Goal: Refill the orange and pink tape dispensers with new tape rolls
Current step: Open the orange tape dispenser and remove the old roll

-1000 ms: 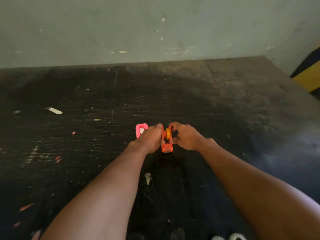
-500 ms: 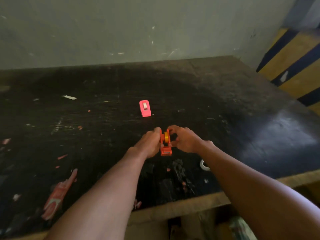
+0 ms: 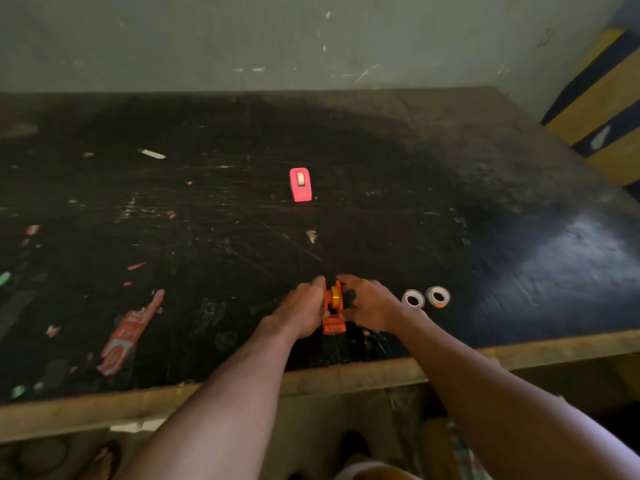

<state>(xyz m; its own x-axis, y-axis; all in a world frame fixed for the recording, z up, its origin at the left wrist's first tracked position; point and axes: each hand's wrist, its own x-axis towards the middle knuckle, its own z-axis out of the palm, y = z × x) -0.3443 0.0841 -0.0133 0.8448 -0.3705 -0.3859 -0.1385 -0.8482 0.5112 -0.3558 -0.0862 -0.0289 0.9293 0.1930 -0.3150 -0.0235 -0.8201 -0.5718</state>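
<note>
The orange tape dispenser [image 3: 333, 315] stands on the black table [image 3: 346, 140] near its front edge, with a yellow spool showing in its middle. My left hand [image 3: 301, 308] grips its left side and my right hand [image 3: 370, 303] grips its right side, fingers curled round the body. The pink tape dispenser [image 3: 300, 184] stands alone farther back, a pale roll in its slot. Two white tape rolls [image 3: 413, 299] [image 3: 437, 296] lie flat just right of my right hand.
A worn red sticker [image 3: 128, 336] and scattered paper scraps mark the table's left part. A white scrap [image 3: 151, 153] lies far back left. The wooden front edge [image 3: 346, 375] runs below my arms. A yellow and dark striped surface [image 3: 602, 98] rises at the right.
The view has pulled back and down, so the table's front edge and both white rolls now show. Both hands and the orange dispenser have come nearer the front edge, away from the pink dispenser.
</note>
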